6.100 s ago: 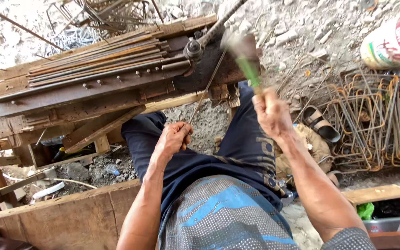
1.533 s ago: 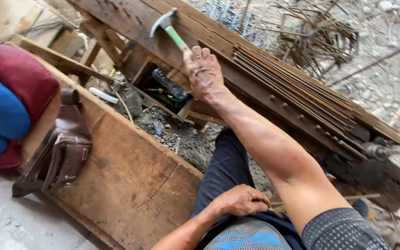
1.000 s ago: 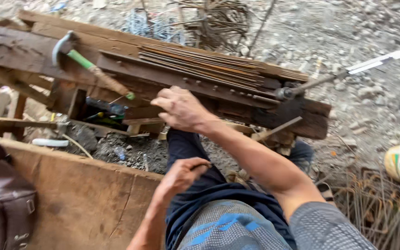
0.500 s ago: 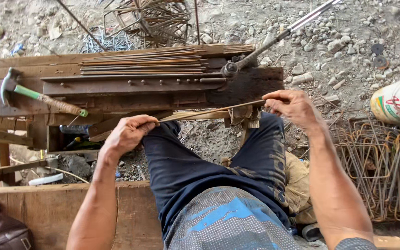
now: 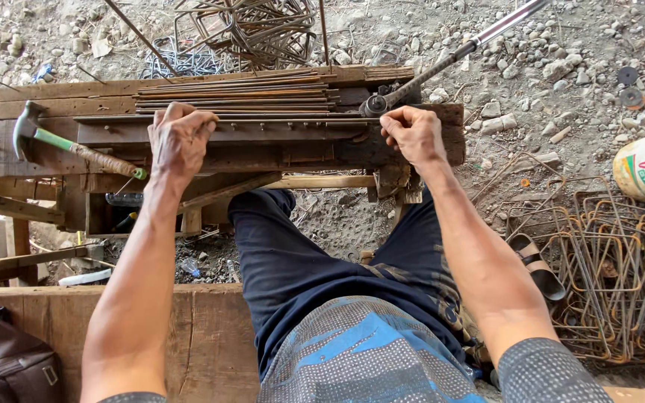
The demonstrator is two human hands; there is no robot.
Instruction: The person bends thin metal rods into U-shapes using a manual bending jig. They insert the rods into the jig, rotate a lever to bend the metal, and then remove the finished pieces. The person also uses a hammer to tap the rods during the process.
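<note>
Head view: both hands, left [image 5: 179, 138] and right [image 5: 412, 134], grasp one steel rod [image 5: 293, 117] (lying between them).

both hands [image 5: 181, 138] raised onto the bench rod [image 5: 293, 117], hammer [image 5: 69, 145] set down

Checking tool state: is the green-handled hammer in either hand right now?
No: the green-handled hammer lies on the wooden bench, while the left hand and right hand grip a thin steel rod.

Single head-worn view, looking steeply down from above the seated lap, facing forward over the wooden table [image 5: 31, 142], close enough to fill the frame with both forearms, gravel ground [image 5: 561, 60] beyond.
</note>
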